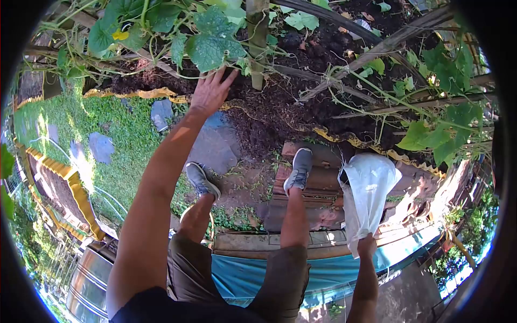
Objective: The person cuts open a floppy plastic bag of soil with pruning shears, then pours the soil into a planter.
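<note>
My left hand [211, 92] reaches forward to the edge of a planting bed, its fingers stretched out and apart. The fingertips come up against a broad green leaf [211, 46] of a climbing vine, which partly covers them; whether they touch the soil behind cannot be made out. A wooden post [257, 48] stands just right of that hand. On my right side, my right hand [367, 245] is closed around the gathered end of a white plastic sack [371, 185]. The sack hangs over the roof tiles, and its contents are hidden.
Dark soil [269, 121] fills the bed, bordered by yellow wavy edging [145, 93]. Crossed poles [377, 51] carry vines above it. My shoes stand on bare ground and stacked tiles [323, 156]. Stepping stones [100, 147] and a hose [110, 195] lie on the grass to the left.
</note>
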A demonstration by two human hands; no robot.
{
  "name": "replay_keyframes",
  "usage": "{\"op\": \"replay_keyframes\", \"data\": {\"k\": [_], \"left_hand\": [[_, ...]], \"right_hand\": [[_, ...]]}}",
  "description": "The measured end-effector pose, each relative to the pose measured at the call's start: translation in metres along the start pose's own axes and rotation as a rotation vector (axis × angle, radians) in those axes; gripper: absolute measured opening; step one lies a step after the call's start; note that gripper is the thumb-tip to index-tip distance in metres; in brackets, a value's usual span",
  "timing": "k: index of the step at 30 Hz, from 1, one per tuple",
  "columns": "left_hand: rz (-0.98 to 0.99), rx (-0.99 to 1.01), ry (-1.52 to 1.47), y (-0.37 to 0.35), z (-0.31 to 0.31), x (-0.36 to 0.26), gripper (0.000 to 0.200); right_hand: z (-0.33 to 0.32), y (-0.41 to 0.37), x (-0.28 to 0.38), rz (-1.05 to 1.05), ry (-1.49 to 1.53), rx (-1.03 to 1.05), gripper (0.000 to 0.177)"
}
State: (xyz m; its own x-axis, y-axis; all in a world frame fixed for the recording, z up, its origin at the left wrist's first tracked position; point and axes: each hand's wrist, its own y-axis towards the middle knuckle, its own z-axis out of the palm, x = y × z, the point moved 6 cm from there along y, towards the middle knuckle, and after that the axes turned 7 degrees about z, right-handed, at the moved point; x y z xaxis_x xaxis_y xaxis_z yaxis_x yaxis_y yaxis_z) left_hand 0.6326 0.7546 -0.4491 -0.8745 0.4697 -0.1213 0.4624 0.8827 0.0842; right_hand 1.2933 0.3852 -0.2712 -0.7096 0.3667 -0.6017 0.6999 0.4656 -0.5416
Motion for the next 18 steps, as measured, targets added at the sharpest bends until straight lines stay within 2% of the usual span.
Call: {"op": "replay_keyframes", "data": {"k": [3,5,7,8,11,13,15,18], "left_hand": [[-0.166,0.275,0.023,-0.023,0.053,0.031,0.05],[-0.301,0.34,0.011,-0.044,0.057,0.052,0.048],[-0.223,0.261,0.219,-0.046,0.033,0.046,0.038],[-0.183,0.194,0.255,-0.043,0.023,0.035,0.039],[-0.123,0.128,0.019,-0.033,0.012,-0.018,0.044],[-0.207,0.188,-0.352,-0.025,0.025,-0.066,0.053],[-0.274,0.243,-0.379,0.0,0.017,-0.115,0.049],[-0.329,0.352,-0.381,0.013,0.072,-0.145,0.043]], "right_hand": [[0.003,-0.001,0.0,0.021,-0.043,0.013,0.025],[-0.002,-0.007,0.006,0.034,0.019,0.03,0.024],[0.008,-0.003,0.004,0.021,0.044,0.041,0.025],[0.015,-0.001,0.004,0.013,0.06,0.047,0.025],[0.024,0.0,0.007,0.026,0.108,0.062,0.026],[0.032,0.003,0.004,0.024,0.124,0.057,0.026],[0.035,0.003,0.006,0.02,0.143,0.082,0.026],[0.035,0.003,0.004,0.022,0.142,0.076,0.025]]}}
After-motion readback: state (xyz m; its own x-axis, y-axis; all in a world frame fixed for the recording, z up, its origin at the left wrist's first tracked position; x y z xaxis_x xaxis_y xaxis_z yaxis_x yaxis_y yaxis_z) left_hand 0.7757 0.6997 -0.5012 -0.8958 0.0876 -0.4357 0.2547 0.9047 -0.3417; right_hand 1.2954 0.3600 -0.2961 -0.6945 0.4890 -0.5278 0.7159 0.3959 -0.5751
